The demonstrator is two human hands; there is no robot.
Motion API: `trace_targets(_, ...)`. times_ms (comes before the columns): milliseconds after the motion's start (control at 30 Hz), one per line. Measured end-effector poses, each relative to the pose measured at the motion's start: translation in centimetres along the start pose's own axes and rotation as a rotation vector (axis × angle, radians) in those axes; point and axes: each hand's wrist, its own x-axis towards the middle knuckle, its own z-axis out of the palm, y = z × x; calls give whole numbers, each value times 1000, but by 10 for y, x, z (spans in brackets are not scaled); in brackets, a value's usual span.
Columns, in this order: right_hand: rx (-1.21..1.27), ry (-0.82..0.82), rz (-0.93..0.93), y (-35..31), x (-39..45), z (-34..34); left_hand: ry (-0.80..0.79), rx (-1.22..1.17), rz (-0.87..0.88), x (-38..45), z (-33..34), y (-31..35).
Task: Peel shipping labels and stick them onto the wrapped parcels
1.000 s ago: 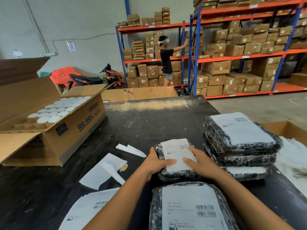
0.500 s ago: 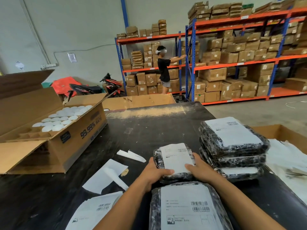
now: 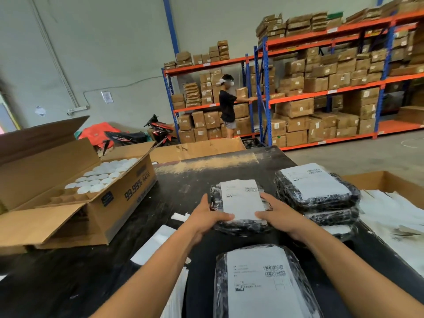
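Observation:
A black wrapped parcel [image 3: 238,226] with a white shipping label [image 3: 241,198] stuck on top is held over the black table [image 3: 197,177]. My left hand [image 3: 206,216] grips its left side, thumb on the label's near edge. My right hand [image 3: 277,214] grips its right side, thumb also on the label. A second labelled parcel [image 3: 263,285] lies closest to me. A stack of labelled parcels [image 3: 319,198] stands to the right.
An open cardboard box [image 3: 96,203] of white-capped items sits at the left. Label sheets and backing paper [image 3: 158,242] lie under my left arm. A carton of white paper [image 3: 394,214] is at the right. A person [image 3: 228,106] stands far back at the shelves.
Both hands have lifted the small labelled parcel slightly and shifted from pressing the label to gripping the parcel's sides. My view has tilted upward.

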Motion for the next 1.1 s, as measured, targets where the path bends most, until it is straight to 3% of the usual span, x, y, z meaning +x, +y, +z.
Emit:
trace_targets(200, 7, 91, -77, -52, -51, -8, 49, 86, 216, -52, -16, 40)
trace_targets(367, -44, 214, -169, -72, -109, 3, -8, 30, 294, -112, -20, 43)
trace_targets(700, -218, 294, -67, -48, -208, 23, -111, -51, 239, -198, 18, -9)
trace_targets(1100, -102, 364, -19, -19, -224, 50, -91, -78, 180, -218, 29, -20)
